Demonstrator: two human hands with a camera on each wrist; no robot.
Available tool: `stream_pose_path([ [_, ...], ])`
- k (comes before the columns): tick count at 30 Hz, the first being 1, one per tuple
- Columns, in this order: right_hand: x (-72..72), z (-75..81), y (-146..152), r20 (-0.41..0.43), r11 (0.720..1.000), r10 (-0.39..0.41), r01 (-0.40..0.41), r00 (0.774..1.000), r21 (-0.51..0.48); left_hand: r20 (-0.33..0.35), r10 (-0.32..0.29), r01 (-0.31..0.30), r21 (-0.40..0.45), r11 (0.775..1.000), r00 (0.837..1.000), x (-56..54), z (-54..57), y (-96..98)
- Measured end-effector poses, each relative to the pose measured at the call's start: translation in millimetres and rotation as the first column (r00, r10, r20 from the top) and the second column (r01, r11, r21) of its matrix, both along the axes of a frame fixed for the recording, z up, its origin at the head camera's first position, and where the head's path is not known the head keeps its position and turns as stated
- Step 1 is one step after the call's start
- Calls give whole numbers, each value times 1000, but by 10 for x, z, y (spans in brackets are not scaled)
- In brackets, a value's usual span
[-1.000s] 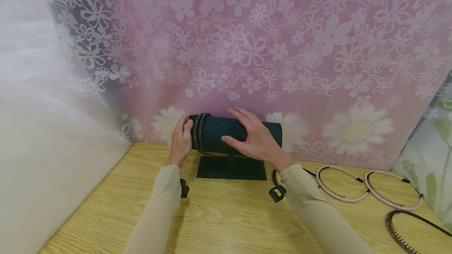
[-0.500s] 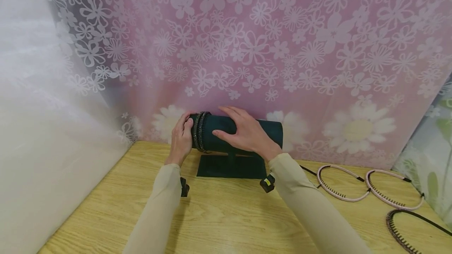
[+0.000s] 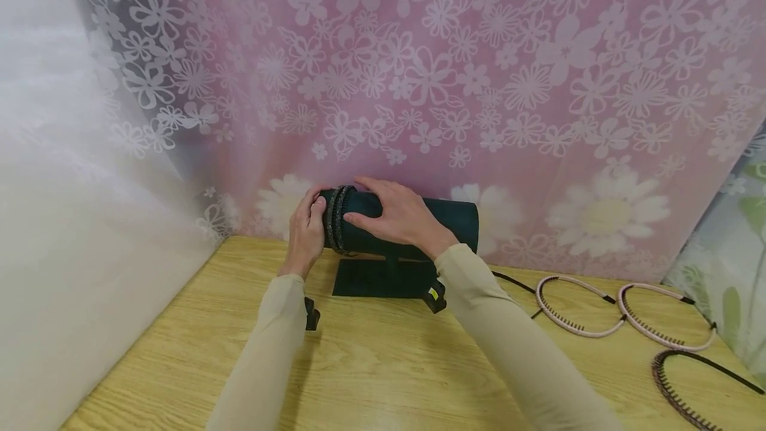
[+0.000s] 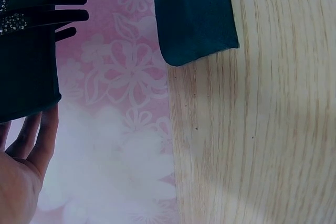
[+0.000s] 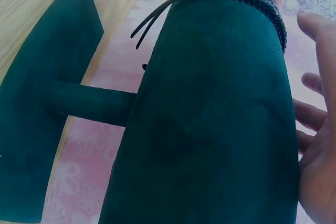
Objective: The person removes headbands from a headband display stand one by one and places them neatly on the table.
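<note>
A dark green velvet headband display stand (image 3: pixel 449 221), a horizontal roll on a flat base (image 3: pixel 371 278), stands on the table by the back curtain. Dark glittery headbands (image 3: pixel 338 218) with black tips sit side by side around its left end. My left hand (image 3: pixel 306 238) grips that end, thumb in front, other fingers partly hidden behind the roll. My right hand (image 3: pixel 402 215) lies along the top of the roll with fingers extended and thumb apart, its fingertips close to the headbands. In the right wrist view those fingers show beside the roll (image 5: pixel 220 119).
Two pink toothed headbands (image 3: pixel 580 334) lie on the wooden table (image 3: pixel 383 364) to the right. Nearer on that side is a brown toothed headband (image 3: pixel 664 384). A black headband end (image 3: pixel 513 281) shows past my right sleeve. A pink floral curtain (image 3: pixel 371 85) hangs behind.
My right hand has slid left along the roll toward the headbands. The left hand keeps its grip on the roll's left end, and the headbands stay in place.
</note>
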State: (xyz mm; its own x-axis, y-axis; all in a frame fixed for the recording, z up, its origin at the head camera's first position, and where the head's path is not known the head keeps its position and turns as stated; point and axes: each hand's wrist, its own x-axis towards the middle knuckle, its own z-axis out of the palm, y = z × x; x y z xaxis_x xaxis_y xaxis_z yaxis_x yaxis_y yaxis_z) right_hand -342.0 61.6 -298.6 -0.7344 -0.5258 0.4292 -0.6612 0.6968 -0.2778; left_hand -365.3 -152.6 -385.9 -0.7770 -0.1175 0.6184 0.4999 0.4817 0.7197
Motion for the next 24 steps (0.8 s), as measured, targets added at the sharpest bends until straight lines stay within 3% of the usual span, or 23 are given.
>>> stream_pose_path([
  [18, -37, 7, -137, 14, 973, -122, 117, 992, 199, 18, -9, 9, 14, 1000, 1000, 16, -7, 12],
  [24, -60, -7, -187, -36, 956, -147, 151, 989, 251, 25, -4, 4, 5, 1000, 1000, 11, -5, 0],
])
